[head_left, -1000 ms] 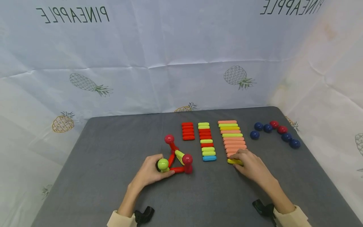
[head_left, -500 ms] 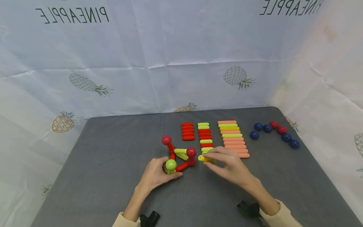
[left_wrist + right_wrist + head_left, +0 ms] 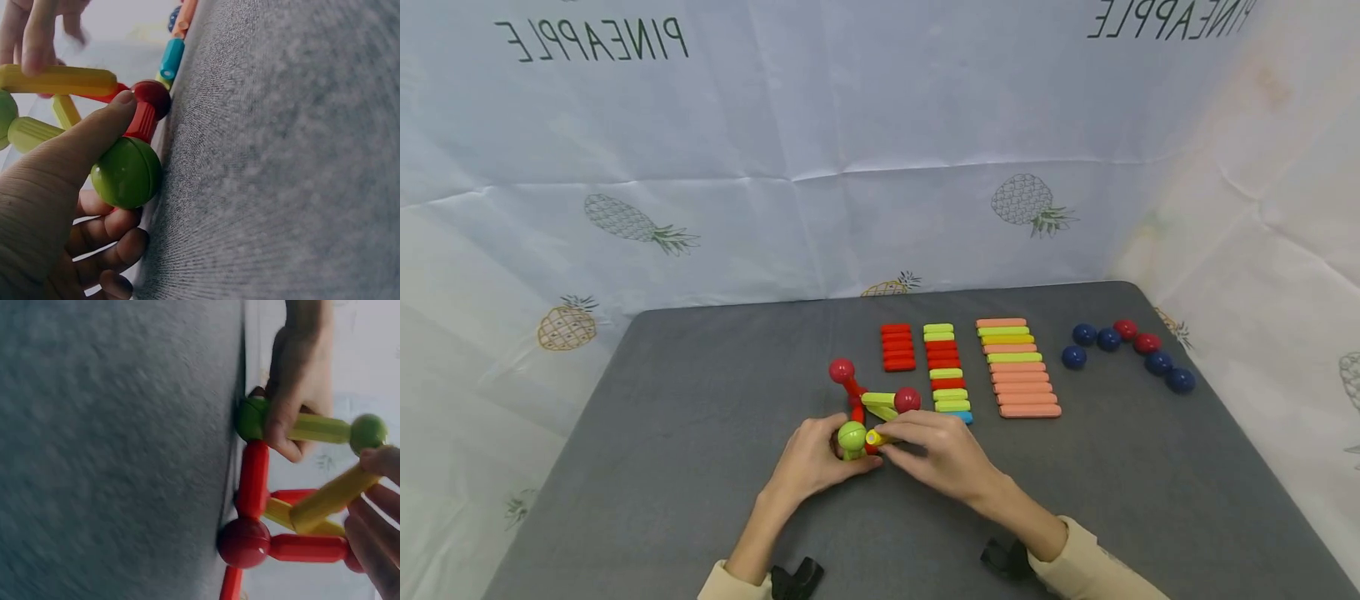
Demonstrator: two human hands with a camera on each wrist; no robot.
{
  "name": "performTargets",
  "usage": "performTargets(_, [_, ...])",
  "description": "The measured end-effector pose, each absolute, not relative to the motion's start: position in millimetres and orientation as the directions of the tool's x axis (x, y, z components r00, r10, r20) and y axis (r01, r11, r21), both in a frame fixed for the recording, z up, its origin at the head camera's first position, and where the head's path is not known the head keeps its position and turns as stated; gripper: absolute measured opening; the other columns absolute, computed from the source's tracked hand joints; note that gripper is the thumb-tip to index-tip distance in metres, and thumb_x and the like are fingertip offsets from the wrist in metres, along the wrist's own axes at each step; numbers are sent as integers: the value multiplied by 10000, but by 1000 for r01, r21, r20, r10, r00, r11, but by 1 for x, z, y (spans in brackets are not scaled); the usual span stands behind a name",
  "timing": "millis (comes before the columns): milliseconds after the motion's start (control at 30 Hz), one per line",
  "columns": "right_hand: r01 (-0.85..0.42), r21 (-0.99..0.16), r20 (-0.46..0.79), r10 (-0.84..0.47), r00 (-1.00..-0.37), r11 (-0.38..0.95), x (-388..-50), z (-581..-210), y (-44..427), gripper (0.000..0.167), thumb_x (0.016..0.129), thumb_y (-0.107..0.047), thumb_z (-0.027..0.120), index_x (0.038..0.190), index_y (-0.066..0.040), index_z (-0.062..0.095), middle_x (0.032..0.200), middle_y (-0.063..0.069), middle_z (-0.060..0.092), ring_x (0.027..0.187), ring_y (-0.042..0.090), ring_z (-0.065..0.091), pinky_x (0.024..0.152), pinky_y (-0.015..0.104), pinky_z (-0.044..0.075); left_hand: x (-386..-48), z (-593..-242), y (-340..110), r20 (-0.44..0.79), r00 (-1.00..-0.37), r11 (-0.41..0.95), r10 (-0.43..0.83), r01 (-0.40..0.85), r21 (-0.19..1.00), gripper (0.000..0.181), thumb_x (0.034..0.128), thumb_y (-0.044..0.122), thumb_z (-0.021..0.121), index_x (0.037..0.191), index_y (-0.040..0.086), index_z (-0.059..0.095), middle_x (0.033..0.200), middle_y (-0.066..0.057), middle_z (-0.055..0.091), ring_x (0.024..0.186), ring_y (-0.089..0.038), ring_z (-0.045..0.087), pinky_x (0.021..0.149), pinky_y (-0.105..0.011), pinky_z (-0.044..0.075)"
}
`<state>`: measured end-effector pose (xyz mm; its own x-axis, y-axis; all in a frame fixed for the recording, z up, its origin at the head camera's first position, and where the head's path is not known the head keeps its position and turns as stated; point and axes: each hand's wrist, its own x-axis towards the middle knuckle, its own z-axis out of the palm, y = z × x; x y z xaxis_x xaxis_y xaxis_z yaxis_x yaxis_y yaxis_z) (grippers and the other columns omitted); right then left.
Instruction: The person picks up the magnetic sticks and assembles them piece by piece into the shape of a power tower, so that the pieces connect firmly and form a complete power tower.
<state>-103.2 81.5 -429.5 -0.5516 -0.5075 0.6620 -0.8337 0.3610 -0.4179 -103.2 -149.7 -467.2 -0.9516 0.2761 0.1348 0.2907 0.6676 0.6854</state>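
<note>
In the head view, my left hand (image 3: pixel 811 460) grips the near left corner of a frame built of balls and rods. My thumb and fingers are round its lower green ball (image 3: pixel 127 173), low by the tabletop. Above that corner, a light green rod (image 3: pixel 320 428) stands up to an upper green ball (image 3: pixel 368 434). With my right hand (image 3: pixel 942 454) I pinch a yellow rod (image 3: pixel 334 499), one end close to the upper green ball; whether they touch I cannot tell. A red ball (image 3: pixel 907 399) tops the frame's right corner, and another red ball (image 3: pixel 842 371) its far corner.
Right of the frame lie rows of red rods (image 3: pixel 898 346), mixed red and green rods (image 3: pixel 943 354), and mostly orange rods (image 3: pixel 1019 377). Loose blue balls (image 3: pixel 1158 363) and red balls (image 3: pixel 1147 343) lie at the right. A pineapple-print cloth (image 3: pixel 820 117) hangs behind the grey table (image 3: pixel 715 375).
My right hand has taken the yellow rod from the near end of the orange row and carried it left to the frame. My left hand has turned the frame and shifted slightly right.
</note>
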Motion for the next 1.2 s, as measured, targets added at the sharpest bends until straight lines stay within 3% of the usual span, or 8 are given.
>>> performTargets(167, [-812,-390,664,-479,-574,433,-102,-436,78,299,737,-91,906,1017,-116,803,918,-15,787,697,57,694,603,53,437,-103,-467,-150,122,-953,677,277,284,679,374,724,423,920,814,215,623,612,98,519,511,24,441,509,-181,395])
performTargets(500, [-802,-399,654,-476,-588,445,-105,-443,74,294,747,-88,900,1022,-116,801,906,-16,783,634,37,642,563,29,365,-103,-467,-150,139,-947,676,289,305,671,358,731,422,916,850,227,640,640,111,532,539,28,454,533,-179,408])
performTargets(667, [-800,-403,642,-486,-593,444,-106,-444,72,267,762,-75,887,1008,-127,799,914,-29,781,683,35,668,578,43,402,-103,-467,-149,154,-942,671,298,322,668,340,736,415,914,894,238,671,697,126,588,596,34,491,583,-178,438])
performTargets(833, [-783,-402,629,-478,-613,474,-106,-444,69,270,758,-81,894,1007,-131,804,917,-28,780,698,48,686,595,75,451,-100,-459,-155,171,-928,688,330,360,630,361,743,497,891,872,265,647,650,128,542,554,46,447,534,-168,399])
performTargets(1067, [-770,-393,610,-485,-627,502,-104,-440,67,275,753,-116,908,1009,-130,807,933,-22,786,770,79,731,667,172,556,-97,-438,-170,387,-811,552,439,583,595,274,790,398,882,851,272,646,670,108,564,603,-23,503,552,-205,443])
performTargets(1200, [-770,-384,598,-499,-627,509,-104,-440,67,271,758,-120,906,1011,-130,809,947,-22,789,822,90,746,710,209,584,-98,-435,-173,409,-781,524,473,622,582,247,822,389,859,876,249,662,692,111,570,630,-20,514,574,-206,462])
